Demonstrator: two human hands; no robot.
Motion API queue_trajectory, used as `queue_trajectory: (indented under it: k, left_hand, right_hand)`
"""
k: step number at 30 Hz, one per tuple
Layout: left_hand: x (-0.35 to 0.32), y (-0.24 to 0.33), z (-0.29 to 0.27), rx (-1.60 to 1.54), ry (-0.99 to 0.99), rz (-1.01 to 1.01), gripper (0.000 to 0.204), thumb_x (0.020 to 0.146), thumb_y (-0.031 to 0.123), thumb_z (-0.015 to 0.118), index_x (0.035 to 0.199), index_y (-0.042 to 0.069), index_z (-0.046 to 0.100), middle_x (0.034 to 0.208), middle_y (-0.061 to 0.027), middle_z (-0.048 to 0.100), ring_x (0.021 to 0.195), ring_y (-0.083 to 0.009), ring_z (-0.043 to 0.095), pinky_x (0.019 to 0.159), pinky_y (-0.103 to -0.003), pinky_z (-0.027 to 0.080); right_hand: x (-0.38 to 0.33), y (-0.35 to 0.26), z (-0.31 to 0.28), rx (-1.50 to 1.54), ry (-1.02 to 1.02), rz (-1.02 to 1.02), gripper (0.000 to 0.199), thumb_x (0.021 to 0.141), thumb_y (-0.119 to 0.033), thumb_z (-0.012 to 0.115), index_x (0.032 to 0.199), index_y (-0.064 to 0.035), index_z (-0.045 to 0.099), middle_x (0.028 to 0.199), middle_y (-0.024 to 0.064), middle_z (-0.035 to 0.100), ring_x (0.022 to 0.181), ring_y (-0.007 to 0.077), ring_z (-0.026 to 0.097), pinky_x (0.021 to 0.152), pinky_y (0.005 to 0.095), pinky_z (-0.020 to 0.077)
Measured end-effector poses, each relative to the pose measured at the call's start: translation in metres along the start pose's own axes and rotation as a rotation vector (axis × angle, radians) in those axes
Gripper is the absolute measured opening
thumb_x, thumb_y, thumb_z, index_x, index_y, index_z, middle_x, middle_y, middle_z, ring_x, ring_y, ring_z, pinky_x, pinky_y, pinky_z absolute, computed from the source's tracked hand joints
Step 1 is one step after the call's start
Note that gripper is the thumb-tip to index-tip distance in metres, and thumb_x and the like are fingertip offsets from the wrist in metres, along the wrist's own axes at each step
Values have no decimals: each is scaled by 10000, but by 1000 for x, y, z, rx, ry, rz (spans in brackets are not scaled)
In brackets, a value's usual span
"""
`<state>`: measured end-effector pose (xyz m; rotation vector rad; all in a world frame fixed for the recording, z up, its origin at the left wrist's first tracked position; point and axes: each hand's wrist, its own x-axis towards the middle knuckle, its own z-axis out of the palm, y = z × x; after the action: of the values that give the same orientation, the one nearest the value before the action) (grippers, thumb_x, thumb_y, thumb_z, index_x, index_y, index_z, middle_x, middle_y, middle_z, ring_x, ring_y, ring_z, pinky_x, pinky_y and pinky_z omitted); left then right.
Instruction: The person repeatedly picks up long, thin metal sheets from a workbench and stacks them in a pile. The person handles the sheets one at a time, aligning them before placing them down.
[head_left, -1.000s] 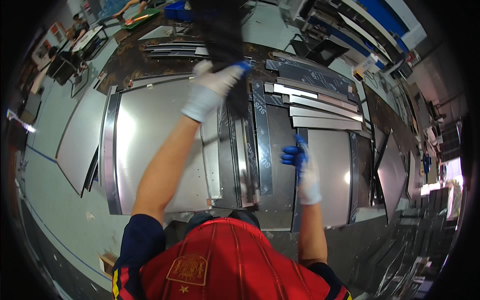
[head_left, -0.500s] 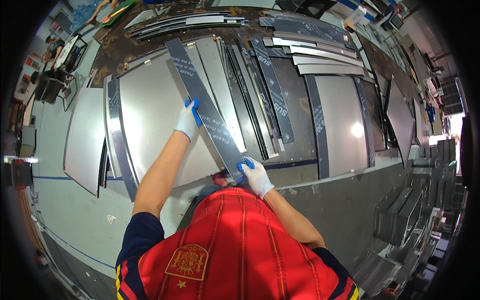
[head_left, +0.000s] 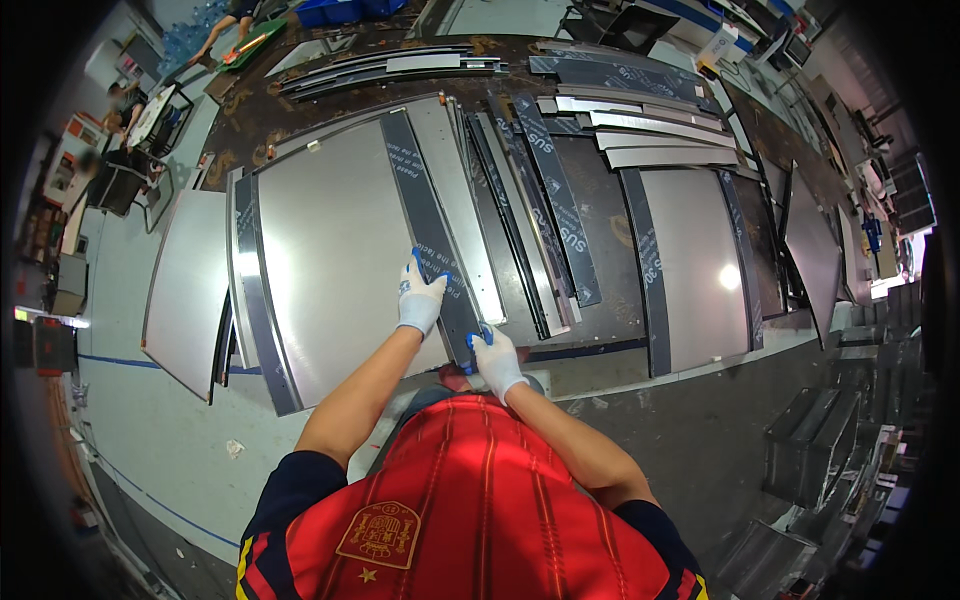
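Note:
A long metal strip point(head_left: 414, 195), covered in dark printed film, lies lengthwise along the right side of a large silver sheet panel point(head_left: 330, 235). My left hand point(head_left: 421, 298), in a white glove with blue fingertips, grips the strip across its width below the middle. At its near end, my right hand point(head_left: 496, 362) in a matching glove holds the right edge, fingers curled round it. Just to the right lies a pale metal strip point(head_left: 470, 220). Whether the film-covered strip rests fully on the panel cannot be told.
Film-covered strips point(head_left: 560, 200) and dark rails lie to the right, with stacked silver profiles point(head_left: 660, 135) beyond. Another panel point(head_left: 690, 260) is farther right. At the left, a leaning sheet point(head_left: 185, 280) overhangs the table. Thin profiles point(head_left: 390, 70) lie at the back. A person works far left.
The strip has swung from a slant to lie nearer in line with the panel's right side. My left hand has moved nearer and right along with it; the right hand stays near the end.

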<state>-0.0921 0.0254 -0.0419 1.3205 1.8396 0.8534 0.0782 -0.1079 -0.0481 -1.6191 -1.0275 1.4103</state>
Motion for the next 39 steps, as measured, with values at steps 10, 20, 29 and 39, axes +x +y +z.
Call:
queue_trajectory:
  k: [10, 20, 29, 39]
  left_hand:
    - [22, -9, -3, -137, -20, -106, 761, 966, 93, 796, 1677, 105, 526, 1474, -175, 708, 1304, -305, 701, 1127, -419, 559]
    - [26, -16, -8, -408, -142, -157, 648, 1004, -39, 697, 1628, 111, 604, 1180, -63, 779, 987, -145, 719, 894, -303, 598]
    - [26, -25, -11, -635, -204, -218, 587, 1040, -54, 662, 1608, 87, 610, 1064, -29, 730, 939, -127, 719, 818, -299, 634]
    - [30, -18, -19, -640, -213, -251, 598, 1041, -63, 650, 1620, 72, 586, 1116, -34, 728, 942, -134, 725, 785, -310, 644]
  right_hand:
    - [-14, 19, 10, 114, 65, -45, 498, 1071, 42, 587, 1568, 8, 599, 1314, 110, 748, 1090, 167, 722, 963, 325, 608]
    - [-29, -2, 8, 322, 70, 125, 480, 1068, 54, 615, 1546, 8, 626, 1173, 66, 741, 941, 133, 709, 830, 311, 642]
    - [-30, 9, 6, 164, 145, 17, 533, 1044, 63, 621, 1575, 23, 625, 1308, 88, 760, 1064, 123, 694, 934, 289, 594]
    - [-21, 1, -8, 168, 48, 31, 551, 1041, 49, 619, 1592, 35, 598, 1350, 103, 762, 1120, 126, 694, 982, 295, 582]
